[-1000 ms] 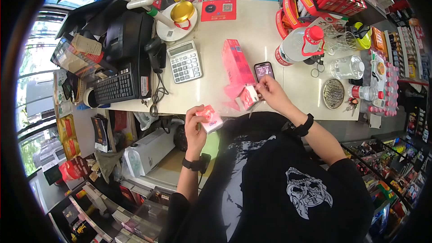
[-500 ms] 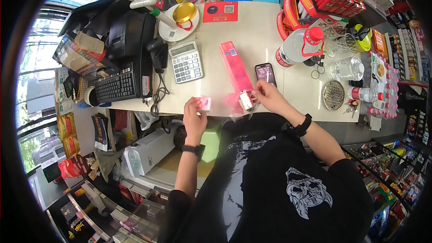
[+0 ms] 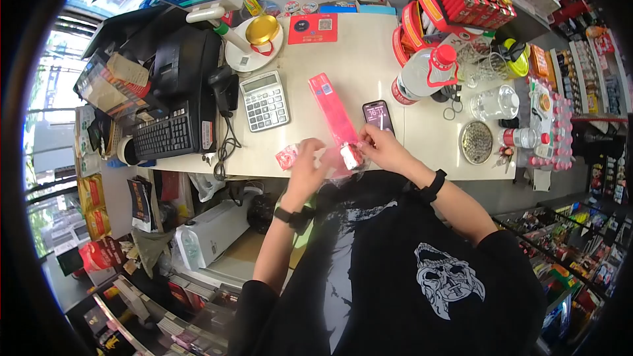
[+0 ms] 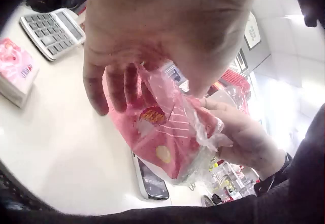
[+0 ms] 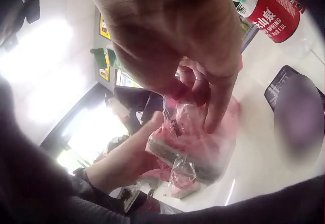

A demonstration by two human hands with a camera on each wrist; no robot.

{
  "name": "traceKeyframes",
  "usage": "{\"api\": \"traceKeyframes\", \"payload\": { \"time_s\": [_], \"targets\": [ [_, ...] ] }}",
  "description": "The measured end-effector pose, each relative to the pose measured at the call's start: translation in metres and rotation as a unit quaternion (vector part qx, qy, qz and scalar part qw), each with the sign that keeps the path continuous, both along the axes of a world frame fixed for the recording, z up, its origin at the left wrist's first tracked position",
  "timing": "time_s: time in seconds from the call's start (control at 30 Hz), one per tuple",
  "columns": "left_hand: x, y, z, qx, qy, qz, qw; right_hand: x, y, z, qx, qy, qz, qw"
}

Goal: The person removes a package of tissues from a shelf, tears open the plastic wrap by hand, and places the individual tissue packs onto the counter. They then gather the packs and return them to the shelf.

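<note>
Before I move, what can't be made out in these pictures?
Left hand: left wrist view, its palm hides whether the thumb pinches the film.
Pink wrapper: head view, the film hides how many packets it holds.
Phone: right wrist view, a blurred patch covers much of the screen.
Loose packet: left wrist view, cut off by the left edge.
Calculator: head view, any digits on its display are too small.
</note>
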State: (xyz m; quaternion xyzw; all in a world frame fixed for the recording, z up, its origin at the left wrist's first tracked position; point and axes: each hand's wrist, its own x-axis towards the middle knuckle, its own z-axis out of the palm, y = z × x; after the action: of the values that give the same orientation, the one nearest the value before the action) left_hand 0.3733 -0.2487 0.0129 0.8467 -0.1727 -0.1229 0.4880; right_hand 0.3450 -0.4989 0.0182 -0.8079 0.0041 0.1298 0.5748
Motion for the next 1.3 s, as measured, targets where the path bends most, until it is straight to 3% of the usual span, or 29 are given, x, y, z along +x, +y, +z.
{"api": "traceKeyframes", "payload": {
  "time_s": [0.17,0.47,0.57,0.63,0.73,0.83,0.97,1.1,1.2,1.27,1.3],
  "targets": [
    [0.005,-0.024,-0.014,0.026,0.062,-0.055,0.996,-0.002,0.0,0.005,-0.009,-0.001,0.022,1.0],
    [-0.003,-0.022,-0.008,-0.005,0.03,-0.151,0.988,-0.004,0.004,0.011,-0.222,-0.07,0.162,0.959],
    [0.002,-0.01,-0.009,-0.013,0.056,-0.197,0.979,-0.01,0.0,0.009,-0.146,-0.115,0.171,0.967],
    [0.008,0.0,-0.01,-0.043,0.083,-0.214,0.972,-0.01,-0.012,0.003,-0.103,-0.054,0.146,0.983],
    [0.009,0.027,-0.026,-0.051,0.084,-0.159,0.982,-0.004,-0.041,-0.016,-0.078,-0.015,0.119,0.99],
    [0.017,0.05,-0.041,0.029,0.143,-0.134,0.98,-0.009,-0.061,-0.027,-0.067,0.025,0.093,0.993],
    [0.009,0.045,-0.059,-0.065,0.08,-0.097,0.99,-0.012,-0.057,-0.045,-0.094,0.046,0.079,0.991],
    [0.004,0.034,-0.064,-0.06,0.158,-0.009,0.986,-0.012,-0.042,-0.04,-0.101,0.05,0.012,0.994],
    [0.0,0.023,-0.067,-0.082,0.217,0.025,0.972,-0.002,-0.023,-0.035,-0.125,-0.071,-0.003,0.99],
    [-0.001,0.009,-0.041,-0.125,0.272,0.033,0.954,0.01,-0.015,-0.02,-0.112,0.014,0.059,0.992],
    [-0.002,0.004,-0.043,-0.092,0.224,0.017,0.97,0.014,-0.011,-0.016,-0.104,0.057,0.089,0.989]
  ]
}}
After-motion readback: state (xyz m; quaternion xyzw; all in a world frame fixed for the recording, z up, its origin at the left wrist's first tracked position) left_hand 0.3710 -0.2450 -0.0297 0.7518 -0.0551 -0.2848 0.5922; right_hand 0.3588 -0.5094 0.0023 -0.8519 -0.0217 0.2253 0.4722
